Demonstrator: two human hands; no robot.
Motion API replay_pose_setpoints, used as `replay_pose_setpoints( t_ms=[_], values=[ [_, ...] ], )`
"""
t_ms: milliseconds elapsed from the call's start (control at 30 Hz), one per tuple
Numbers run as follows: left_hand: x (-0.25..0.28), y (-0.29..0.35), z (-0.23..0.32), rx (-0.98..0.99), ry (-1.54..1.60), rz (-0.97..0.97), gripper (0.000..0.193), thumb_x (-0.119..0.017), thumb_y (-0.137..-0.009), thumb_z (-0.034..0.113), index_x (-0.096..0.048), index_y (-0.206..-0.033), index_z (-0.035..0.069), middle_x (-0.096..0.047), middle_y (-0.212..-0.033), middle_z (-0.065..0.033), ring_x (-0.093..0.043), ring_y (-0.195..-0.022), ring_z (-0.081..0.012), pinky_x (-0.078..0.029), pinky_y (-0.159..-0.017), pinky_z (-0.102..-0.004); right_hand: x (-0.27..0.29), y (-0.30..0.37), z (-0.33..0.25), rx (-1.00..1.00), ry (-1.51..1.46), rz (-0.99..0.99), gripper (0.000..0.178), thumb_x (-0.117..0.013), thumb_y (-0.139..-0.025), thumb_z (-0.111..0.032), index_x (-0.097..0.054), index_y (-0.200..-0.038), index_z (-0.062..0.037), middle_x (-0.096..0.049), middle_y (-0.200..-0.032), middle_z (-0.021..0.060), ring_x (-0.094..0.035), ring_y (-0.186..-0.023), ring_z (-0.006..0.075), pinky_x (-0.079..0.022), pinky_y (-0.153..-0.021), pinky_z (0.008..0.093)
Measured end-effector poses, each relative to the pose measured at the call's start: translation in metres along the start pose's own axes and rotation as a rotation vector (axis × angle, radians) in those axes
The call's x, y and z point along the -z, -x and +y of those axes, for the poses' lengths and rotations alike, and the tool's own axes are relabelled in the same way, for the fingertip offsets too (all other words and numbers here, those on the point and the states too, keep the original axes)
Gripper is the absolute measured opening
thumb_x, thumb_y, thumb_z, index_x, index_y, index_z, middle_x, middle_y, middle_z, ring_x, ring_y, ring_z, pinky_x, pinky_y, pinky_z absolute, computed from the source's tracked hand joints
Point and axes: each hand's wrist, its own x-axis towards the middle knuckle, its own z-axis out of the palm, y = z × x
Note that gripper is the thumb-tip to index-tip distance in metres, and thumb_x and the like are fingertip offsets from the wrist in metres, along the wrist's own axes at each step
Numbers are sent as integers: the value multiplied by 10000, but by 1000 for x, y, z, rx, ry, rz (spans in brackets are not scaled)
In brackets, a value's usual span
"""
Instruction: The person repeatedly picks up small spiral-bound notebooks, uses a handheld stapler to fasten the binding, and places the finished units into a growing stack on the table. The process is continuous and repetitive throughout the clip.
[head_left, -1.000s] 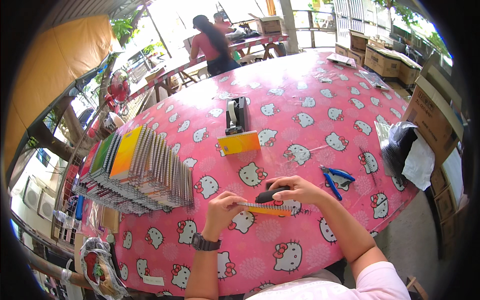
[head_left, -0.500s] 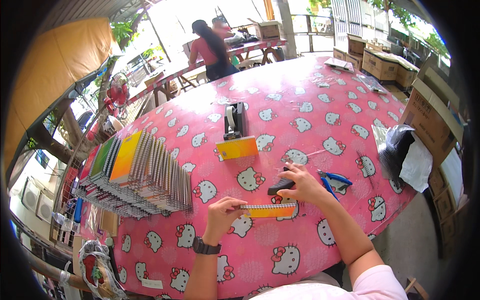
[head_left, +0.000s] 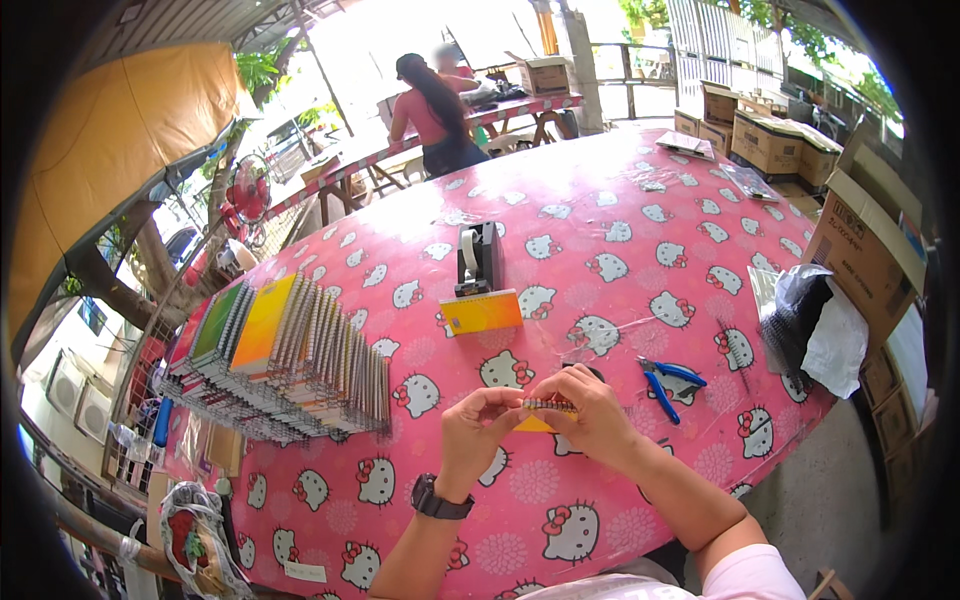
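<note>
A small yellow-orange spiral notebook (head_left: 535,424) is in front of me, its wire-bound edge on the far side. My left hand (head_left: 478,430) pinches the left end of the spiral. At the coil's right part, the fingers of my right hand (head_left: 592,425) are closed on it, hiding much of the cover. Just beyond the right hand, a black tool (head_left: 597,373) is mostly covered by the fingers. Blue-handled pliers (head_left: 660,388) lie open to the right. Another yellow notebook (head_left: 482,312) rests against a black tape dispenser (head_left: 480,255).
Tall piles of spiral notebooks (head_left: 310,345) stand at the left on the pink patterned tablecloth (head_left: 520,560). Plastic wrapping (head_left: 812,325) and a large cardboard box (head_left: 862,235) are at the right edge. Beyond, a person (head_left: 432,115) sits at another table.
My right hand has let go of the black tool and moved left onto the notebook's coil. The left hand has shifted slightly right, still holding the notebook.
</note>
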Motion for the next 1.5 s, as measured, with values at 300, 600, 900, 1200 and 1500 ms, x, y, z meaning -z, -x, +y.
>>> replay_pose_setpoints(
  t_ms=[300, 600, 900, 1200, 1500],
  values=[
    [-17, -6, 4, -247, -59, -47, 134, -668, -836, -3, -669, -969, 14, -596, -961, -35, -586, -913, -112, -495, -787, -257, 6, 0, 3, -86, -79, 76, 191, -710, -772, -56, -628, -941, -27, -617, -885, 81, -584, -791, 232, -481, -684, 324],
    [-14, 2, 0, -240, -11, -53, 159, -626, -860, -32, -668, -1011, -10, -578, -989, -48, -591, -895, -116, -502, -765, -237, 2, 5, 8, -168, -317, 31, 217, -742, -790, -105, -604, -932, -16, -616, -866, 61, -606, -766, 140, -497, -664, 268],
    [-15, 1, 5, -299, 13, -12, 155, -629, -844, -63, -670, -986, -15, -598, -973, -60, -597, -854, -106, -503, -729, -215, -5, 4, 6, -110, -374, 100, 242, -741, -805, -140, -607, -953, -4, -608, -834, 71, -602, -738, 114, -496, -655, 255],
    [-21, 8, 5, -353, -49, -14, 110, -648, -835, -54, -657, -942, -31, -599, -961, -63, -585, -828, -95, -495, -706, -214, 2, 2, 5, 51, -195, 89, 259, -750, -806, -190, -558, -848, -21, -572, -766, 48, -549, -682, 113, -446, -585, 275],
    [-18, 8, 3, -314, -34, -5, 110, -660, -844, -8, -636, -952, -9, -590, -940, -50, -561, -814, -84, -468, -711, -225, 6, -3, 1, 106, -110, -36, 138, -619, -884, -136, -586, -882, -3, -605, -791, 116, -573, -747, 275, -455, -650, 349]
  ],
)
